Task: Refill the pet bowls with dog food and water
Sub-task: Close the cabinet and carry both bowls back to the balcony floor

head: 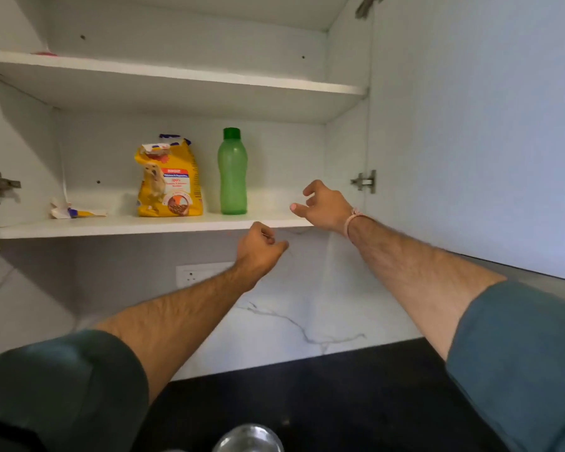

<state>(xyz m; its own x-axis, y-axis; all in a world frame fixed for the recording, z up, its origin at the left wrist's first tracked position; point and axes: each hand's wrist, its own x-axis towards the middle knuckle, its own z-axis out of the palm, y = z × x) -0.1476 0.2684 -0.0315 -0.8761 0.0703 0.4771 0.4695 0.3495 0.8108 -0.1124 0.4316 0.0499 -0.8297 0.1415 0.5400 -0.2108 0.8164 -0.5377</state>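
Dog food bag (168, 181): one; green bottle (232, 177): one.

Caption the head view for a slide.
Left hand and right hand reach empty toward the cabinet shelf holding a yellow dog food bag beside a green bottle.

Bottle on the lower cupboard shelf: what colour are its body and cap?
The bottle is light green with a darker green cap, clearest in the head view.

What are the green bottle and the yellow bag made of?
The green bottle looks like plastic: slightly see-through, smooth, with a darker cap. The yellow bag seems thin printed plastic, maybe foil-lined: it is crinkled and folded at the top.
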